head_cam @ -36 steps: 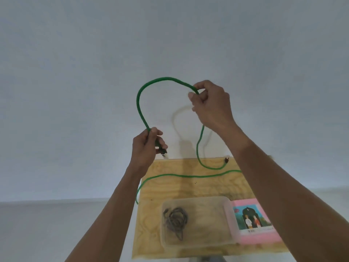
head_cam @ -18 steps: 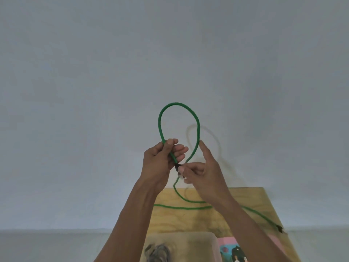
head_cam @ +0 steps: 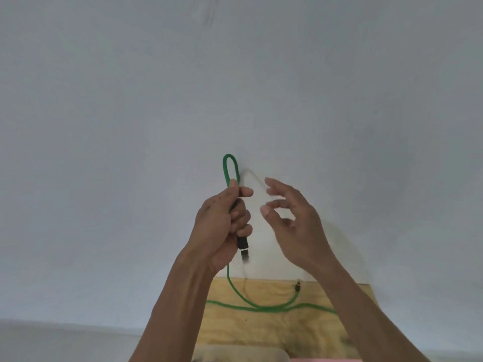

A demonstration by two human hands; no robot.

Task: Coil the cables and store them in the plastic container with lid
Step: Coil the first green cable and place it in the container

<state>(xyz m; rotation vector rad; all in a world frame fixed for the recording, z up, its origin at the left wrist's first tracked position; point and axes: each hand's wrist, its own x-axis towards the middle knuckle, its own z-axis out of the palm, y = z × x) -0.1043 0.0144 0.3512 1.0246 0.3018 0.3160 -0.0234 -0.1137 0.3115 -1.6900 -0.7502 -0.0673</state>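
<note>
My left hand [head_cam: 222,226] grips a green cable [head_cam: 235,291], held up in front of the wall. A narrow loop of the cable sticks up above my fist, and its black plug [head_cam: 243,245] hangs out below. The rest of the cable drops to the wooden board [head_cam: 269,327] and trails across it, ending in a second plug [head_cam: 297,286] near the board's back edge. My right hand [head_cam: 292,226] hovers just right of the left with fingers spread, touching nothing. Only the rim of the clear plastic container [head_cam: 240,355] shows at the bottom edge.
A plain grey wall fills most of the view behind my hands. A sliver of a pink object [head_cam: 324,360] lies at the bottom edge, right of the container. The board's right edge sits near my right forearm.
The loop has been squeezed from a wide oval into a narrow one, now held by my left hand alone. My right hand let go and moved off to the right, fingers spread.
</note>
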